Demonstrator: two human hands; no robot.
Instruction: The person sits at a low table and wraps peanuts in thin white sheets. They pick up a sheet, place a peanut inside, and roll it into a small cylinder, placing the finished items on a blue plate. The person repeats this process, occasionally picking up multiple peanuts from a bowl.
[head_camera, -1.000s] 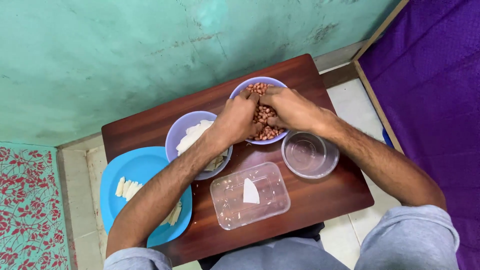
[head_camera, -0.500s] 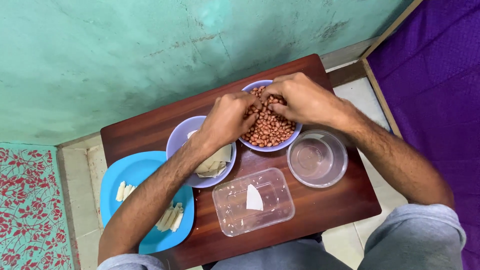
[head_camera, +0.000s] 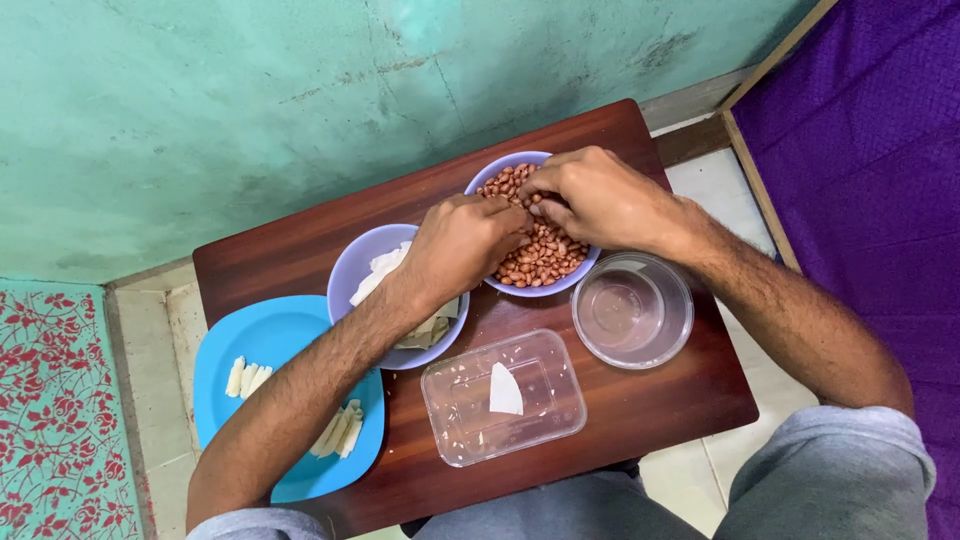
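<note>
Peanuts fill a lilac bowl at twelve o'clock on the wooden table. Both hands meet over it, the left hand and right hand each pinching nuts with bunched fingertips. At four o'clock of the bowl stands a clear round tub; at six o'clock, a clear rectangular box.

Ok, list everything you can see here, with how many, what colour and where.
table: one, dark reddish wood, centre.
bowl of peanuts: one, lilac, far side of table.
bowl of white pieces: one, lilac, left of the peanuts.
plate: one, blue, left end, overhanging the table edge, with pale sticks on it.
rectangular container: one, clear, near edge, holding one white wedge.
round container: one, clear, right side.
wall: green, behind.
patterned mat: red and teal, left.
purple cloth: right.
left hand: over the peanuts.
right hand: fingers in the peanuts.
</note>
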